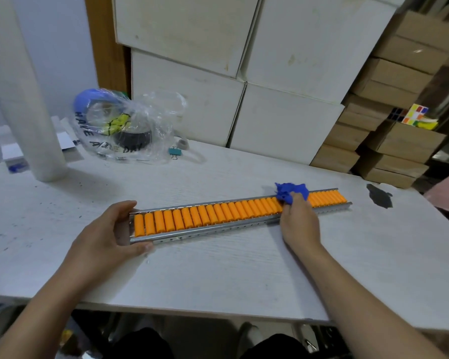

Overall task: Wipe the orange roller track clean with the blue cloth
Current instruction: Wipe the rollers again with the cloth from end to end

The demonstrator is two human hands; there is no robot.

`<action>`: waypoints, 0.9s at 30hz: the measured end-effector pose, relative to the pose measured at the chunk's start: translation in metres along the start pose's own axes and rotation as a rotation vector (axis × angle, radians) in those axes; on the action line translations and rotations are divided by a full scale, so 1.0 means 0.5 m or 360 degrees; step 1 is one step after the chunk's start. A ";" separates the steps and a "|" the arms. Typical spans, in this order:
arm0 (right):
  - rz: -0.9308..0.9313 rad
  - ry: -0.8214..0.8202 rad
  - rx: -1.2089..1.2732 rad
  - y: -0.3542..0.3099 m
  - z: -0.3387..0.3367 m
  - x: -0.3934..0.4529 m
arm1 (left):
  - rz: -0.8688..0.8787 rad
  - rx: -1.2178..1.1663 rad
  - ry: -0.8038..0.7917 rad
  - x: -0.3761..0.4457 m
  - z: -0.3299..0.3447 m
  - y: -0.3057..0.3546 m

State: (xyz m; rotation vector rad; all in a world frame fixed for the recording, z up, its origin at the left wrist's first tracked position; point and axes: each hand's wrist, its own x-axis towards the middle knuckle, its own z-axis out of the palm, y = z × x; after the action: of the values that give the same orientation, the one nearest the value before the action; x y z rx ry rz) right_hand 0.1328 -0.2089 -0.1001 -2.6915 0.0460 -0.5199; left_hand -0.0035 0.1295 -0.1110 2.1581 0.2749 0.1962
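The orange roller track point(218, 215), a long metal channel filled with orange rollers, lies across the white table point(218, 275) from near left to far right. My left hand point(106, 234) grips its near left end, fingers wrapped around both rails. My right hand point(300, 221) holds the bunched blue cloth point(292, 193) and presses it onto the rollers toward the right part of the track. A short run of rollers shows beyond the cloth at the far right end.
A clear plastic bag point(122, 125) with tape rolls sits at the back left beside a white roll point(24, 99). A teal binder clip point(175, 152) lies near it. White boxes point(244, 73) and brown cartons point(389, 130) stand behind. A dark stain point(379, 195) marks the table's right.
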 end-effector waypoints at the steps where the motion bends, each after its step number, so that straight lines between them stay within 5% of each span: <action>1: -0.0051 -0.0021 -0.0001 -0.030 0.009 -0.019 | 0.0014 0.0030 0.0003 0.000 0.001 0.001; 8: -0.0392 -0.0286 0.0187 -0.271 0.041 -0.174 | 0.0020 0.0092 0.0024 0.000 0.000 0.008; 13: -0.0667 -0.0785 0.0155 -0.430 0.013 -0.254 | -0.0049 -0.0048 0.0009 0.005 -0.002 0.009; 18: -0.0060 -0.1226 0.1155 -0.489 -0.035 -0.193 | -0.0118 -0.0158 0.0071 0.005 -0.002 0.017; 20: 0.0133 -0.1153 0.1463 -0.453 -0.059 -0.166 | -0.0105 -0.0161 0.0041 0.006 0.001 0.013; 23: -0.0014 -0.0743 0.1578 -0.371 -0.100 -0.178 | -0.0057 -0.0023 0.0023 0.006 0.001 0.005; 27: -0.0419 -0.0576 0.0959 -0.231 -0.109 -0.240 | 0.0034 0.0088 0.0048 -0.001 0.005 0.008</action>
State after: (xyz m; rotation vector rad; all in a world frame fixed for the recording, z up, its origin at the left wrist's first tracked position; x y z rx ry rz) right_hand -0.0034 -0.1105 -0.0509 -2.1581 -0.4906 -0.0820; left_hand -0.0028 0.1255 -0.1092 2.2153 0.2775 0.2356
